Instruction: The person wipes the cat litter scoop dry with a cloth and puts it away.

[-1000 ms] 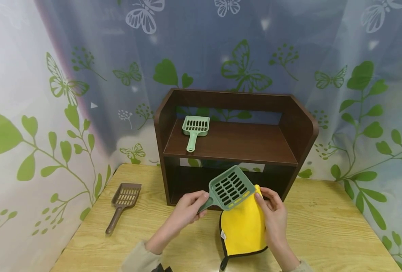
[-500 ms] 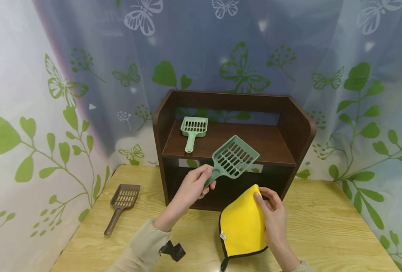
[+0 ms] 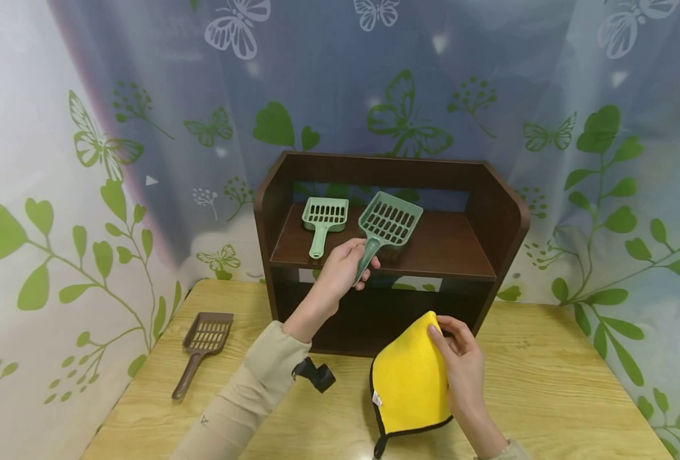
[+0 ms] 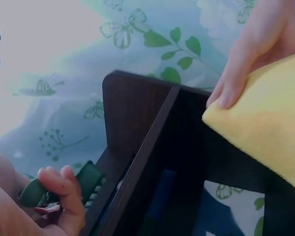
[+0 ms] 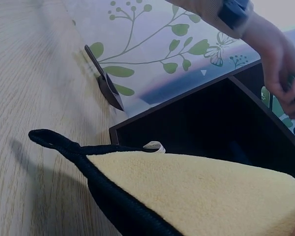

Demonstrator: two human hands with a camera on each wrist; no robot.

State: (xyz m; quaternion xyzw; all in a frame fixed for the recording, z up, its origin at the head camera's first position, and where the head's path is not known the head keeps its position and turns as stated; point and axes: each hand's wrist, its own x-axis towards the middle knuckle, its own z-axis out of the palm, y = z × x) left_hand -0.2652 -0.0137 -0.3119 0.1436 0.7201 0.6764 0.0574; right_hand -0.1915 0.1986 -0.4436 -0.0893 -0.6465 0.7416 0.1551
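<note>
My left hand grips the handle of a dark green slotted litter scoop, whose head is over the upper board of a dark brown shelf. A lighter green litter scoop lies on that board, just left of the held one. In front of the shelf, my right hand pinches the top corner of a yellow cloth with black edging and a hanging loop. The left wrist view shows the fingers of the left hand curled round the green handle.
A brown litter scoop lies on the wooden table, left of the shelf. Behind the shelf hangs a curtain with a leaf and butterfly print. The shelf has raised side panels and an open lower compartment.
My left hand has carried the dark green scoop away from the cloth, up and forward to the upper board. The right hand keeps the cloth in nearly the same place.
</note>
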